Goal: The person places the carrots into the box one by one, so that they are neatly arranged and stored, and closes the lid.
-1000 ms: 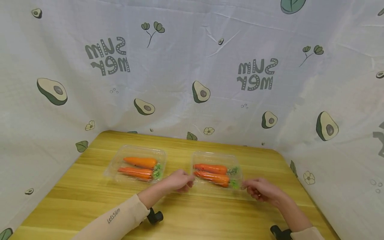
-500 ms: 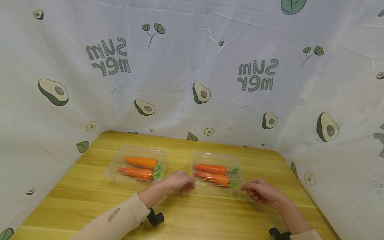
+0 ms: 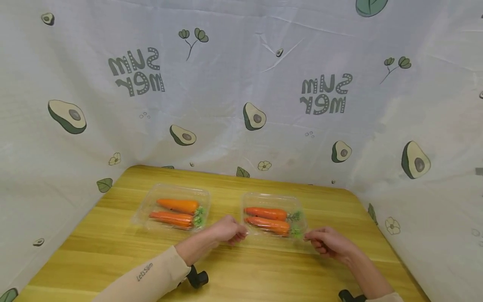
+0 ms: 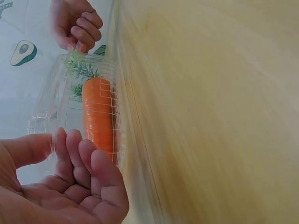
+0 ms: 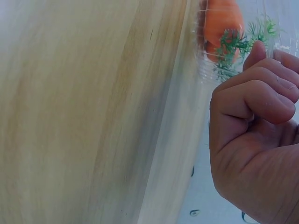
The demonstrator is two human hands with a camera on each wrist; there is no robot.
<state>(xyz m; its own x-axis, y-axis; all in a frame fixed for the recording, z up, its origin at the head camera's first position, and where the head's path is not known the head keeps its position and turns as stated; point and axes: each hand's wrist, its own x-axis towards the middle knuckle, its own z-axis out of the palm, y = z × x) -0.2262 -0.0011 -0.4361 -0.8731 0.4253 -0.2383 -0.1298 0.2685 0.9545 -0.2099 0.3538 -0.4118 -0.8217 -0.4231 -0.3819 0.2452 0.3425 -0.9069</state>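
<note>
A clear plastic box (image 3: 269,197) on the right of the table holds two orange carrots (image 3: 267,225) with green tops. At its near left corner my left hand (image 3: 229,230) pinches the rim between thumb and fingertips. In the left wrist view, the left hand (image 4: 74,182) has its thumb and index fingertip on the clear edge, the other fingers bent. My right hand (image 3: 330,242) pinches the near right corner beside the green tops. In the right wrist view, the right hand (image 5: 257,107) has its fingers curled in, partly covering the corner it grips.
To the left stands a second clear plastic box (image 3: 151,195) with two more carrots (image 3: 177,205) inside. The wooden table (image 3: 260,272) meets a white cloth backdrop (image 3: 226,84) printed with avocados at its back and sides. Black wrist mounts (image 3: 198,277) hang under the forearms.
Both hands stay at the box's near corners; the left hand has edged slightly right along the rim. The boxes and carrots look nearly unchanged.
</note>
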